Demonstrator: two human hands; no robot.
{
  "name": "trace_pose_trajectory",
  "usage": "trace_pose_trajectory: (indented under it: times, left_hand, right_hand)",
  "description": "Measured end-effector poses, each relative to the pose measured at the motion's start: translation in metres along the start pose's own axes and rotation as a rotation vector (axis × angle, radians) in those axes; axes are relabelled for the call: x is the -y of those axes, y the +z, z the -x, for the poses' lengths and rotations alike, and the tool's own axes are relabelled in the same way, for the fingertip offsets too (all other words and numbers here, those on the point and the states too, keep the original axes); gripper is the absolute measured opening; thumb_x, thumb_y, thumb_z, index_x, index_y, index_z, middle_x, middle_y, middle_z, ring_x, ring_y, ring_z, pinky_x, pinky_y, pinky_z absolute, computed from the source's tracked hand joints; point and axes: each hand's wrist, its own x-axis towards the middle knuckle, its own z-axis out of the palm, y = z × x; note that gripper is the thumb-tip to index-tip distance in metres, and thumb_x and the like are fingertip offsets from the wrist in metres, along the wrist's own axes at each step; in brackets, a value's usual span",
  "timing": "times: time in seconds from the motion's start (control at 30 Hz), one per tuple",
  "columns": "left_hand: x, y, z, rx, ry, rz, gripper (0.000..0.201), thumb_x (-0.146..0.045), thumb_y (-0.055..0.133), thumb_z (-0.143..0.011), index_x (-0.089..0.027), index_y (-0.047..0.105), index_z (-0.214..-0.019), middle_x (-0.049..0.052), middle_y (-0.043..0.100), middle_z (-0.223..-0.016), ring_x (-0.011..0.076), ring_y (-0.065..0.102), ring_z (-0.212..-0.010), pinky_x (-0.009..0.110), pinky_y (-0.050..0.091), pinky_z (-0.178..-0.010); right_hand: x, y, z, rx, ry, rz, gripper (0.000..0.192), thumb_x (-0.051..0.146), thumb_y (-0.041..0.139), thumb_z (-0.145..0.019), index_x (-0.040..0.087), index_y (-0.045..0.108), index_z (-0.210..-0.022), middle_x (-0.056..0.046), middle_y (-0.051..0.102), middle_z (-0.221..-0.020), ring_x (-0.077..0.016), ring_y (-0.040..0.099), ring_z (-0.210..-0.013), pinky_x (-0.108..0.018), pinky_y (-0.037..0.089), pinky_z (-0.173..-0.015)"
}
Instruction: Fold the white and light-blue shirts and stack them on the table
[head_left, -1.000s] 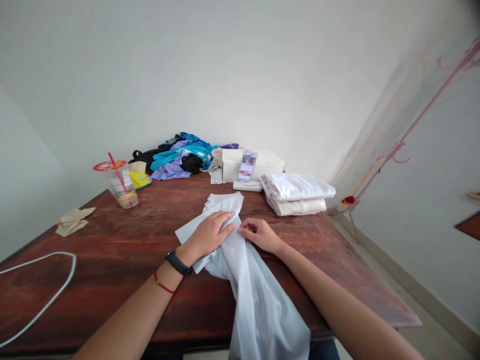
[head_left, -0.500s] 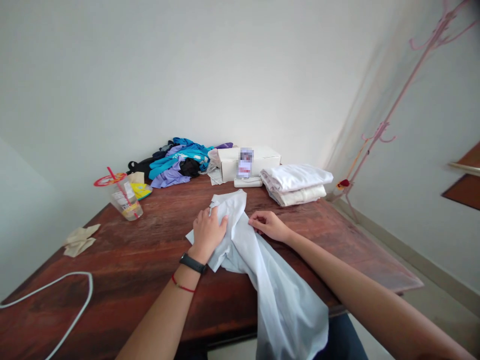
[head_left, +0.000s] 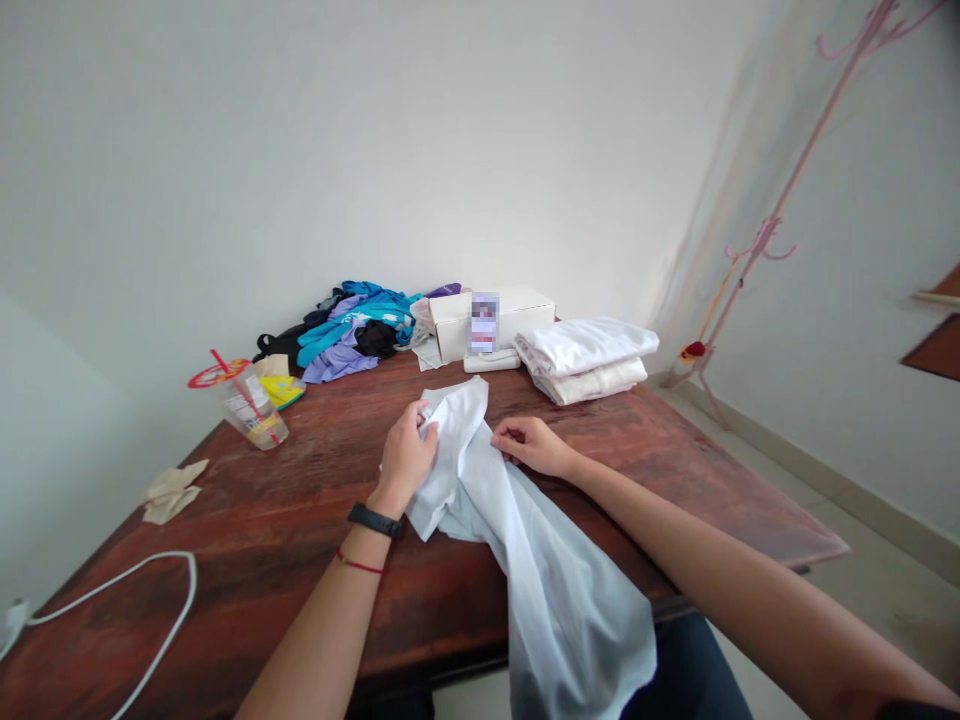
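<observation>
A thin white shirt (head_left: 499, 480) lies creased and partly folded over on the dark wooden table (head_left: 285, 500), its lower part hanging over the front edge. My left hand (head_left: 409, 450), with a black band on the wrist, has its fingers curled round the shirt's left edge near the top. On the opposite side, my right hand (head_left: 534, 445) pinches the shirt's right edge between thumb and curled fingers. The exact spot of each grip is partly hidden by the fingers.
Folded white clothes (head_left: 589, 360) are stacked at the back right, beside a white box (head_left: 517, 310) with a phone (head_left: 485, 325) leaning on it. Coloured clothes (head_left: 352, 330) are heaped at the back left. A plastic cup with straw (head_left: 255, 410) and a white cable (head_left: 191, 580) are left.
My left hand has shifted slightly left, and its fingers have curled in more on the shirt's edge. The right hand stays at the right edge. The whole view has turned a little.
</observation>
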Motion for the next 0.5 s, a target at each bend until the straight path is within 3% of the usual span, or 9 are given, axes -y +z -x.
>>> trace_pose_trajectory:
  times: [0.1, 0.2, 0.33, 0.5]
  left_hand:
    - [-0.001, -0.005, -0.005, -0.031, -0.004, 0.286, 0.028, -0.033, 0.065, -0.087, -0.018, 0.069, -0.111, 0.006, 0.071, -0.093, 0.0241, 0.068, -0.093, 0.036, 0.05, -0.088]
    - [-0.005, -0.009, -0.009, 0.004, -0.119, 0.716, 0.034, -0.039, 0.075, -0.08, -0.017, 0.07, -0.105, 0.006, 0.072, -0.094, 0.0204, 0.067, -0.09, 0.032, 0.052, -0.083]
    - [-0.015, -0.013, -0.007, 0.157, -0.331, 1.13, 0.052, -0.037, 0.083, -0.073, -0.019, 0.063, -0.117, 0.004, 0.071, -0.097, 0.0165, 0.067, -0.081, 0.028, 0.053, -0.074]
    - [-0.034, -0.016, 0.003, 0.392, -0.324, 1.336, 0.065, -0.025, 0.083, -0.076, -0.024, 0.054, -0.134, 0.007, 0.07, -0.124, 0.0213, 0.07, -0.101, 0.031, 0.055, -0.087]
  right_hand:
    - [-0.001, 0.0, 0.0, -0.002, 0.004, -0.005, 0.03, 0.047, 0.064, -0.089, 0.019, 0.069, -0.08, 0.0, 0.064, -0.064, -0.0146, 0.057, -0.054, -0.024, 0.044, -0.051]
    - [0.0, 0.0, 0.001, -0.004, 0.015, -0.033, 0.033, 0.051, 0.065, -0.088, 0.019, 0.069, -0.08, 0.001, 0.063, -0.065, -0.0146, 0.057, -0.055, -0.025, 0.044, -0.051]
    - [0.004, -0.001, 0.001, 0.083, 0.03, -0.148, 0.042, 0.059, 0.065, -0.087, 0.018, 0.07, -0.085, 0.001, 0.062, -0.065, -0.0136, 0.055, -0.055, -0.025, 0.044, -0.052]
    - [0.001, -0.001, -0.002, 0.101, 0.082, -0.348, 0.058, 0.072, 0.053, -0.09, 0.017, 0.062, -0.073, 0.001, 0.057, -0.057, -0.0124, 0.053, -0.051, -0.025, 0.042, -0.052]
